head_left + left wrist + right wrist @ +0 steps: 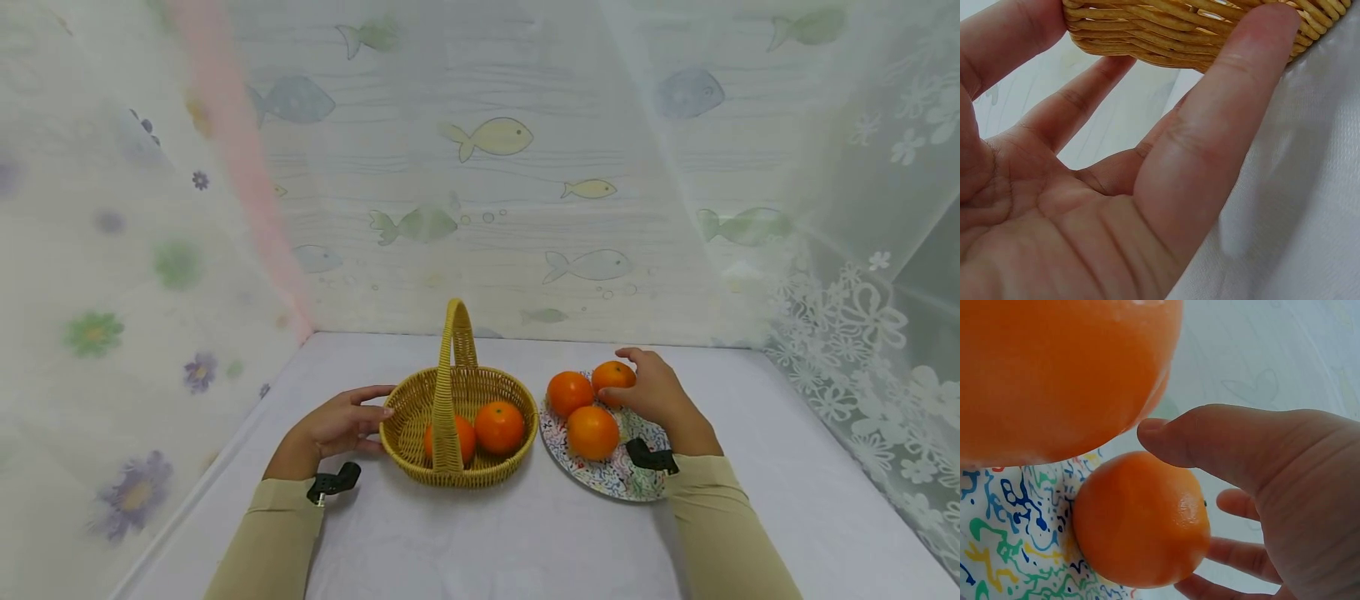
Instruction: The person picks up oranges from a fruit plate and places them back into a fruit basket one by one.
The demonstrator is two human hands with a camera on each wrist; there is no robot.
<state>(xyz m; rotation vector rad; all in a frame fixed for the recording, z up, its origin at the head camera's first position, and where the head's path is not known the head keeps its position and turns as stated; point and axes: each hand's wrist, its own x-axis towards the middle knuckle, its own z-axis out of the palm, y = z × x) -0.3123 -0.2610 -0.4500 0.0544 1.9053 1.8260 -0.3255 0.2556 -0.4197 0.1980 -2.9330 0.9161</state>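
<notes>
A yellow wicker basket [411,477] with a tall arched handle holds two oranges [500,428]. My left hand [347,423] is at its left side, fingers spread and fairly straight, fingertips touching the woven wall [1147,39]. To the right, a round plate with a colourful squiggle pattern [581,475] bears three oranges. My right hand [660,392] reaches over the plate's far right, around the rearmost orange [613,377]. In the right wrist view its thumb lies just above that orange [1141,519], with the other fingers behind it. A nearer orange [1054,375] fills the upper left there.
Both stand on a white cloth-covered table [480,542]. Behind it hangs a pale curtain with fish drawings [487,167]. A flowered sheet [135,333] borders the left, and lace with white flowers [862,358] the right. Each wrist wears a small black camera [333,482].
</notes>
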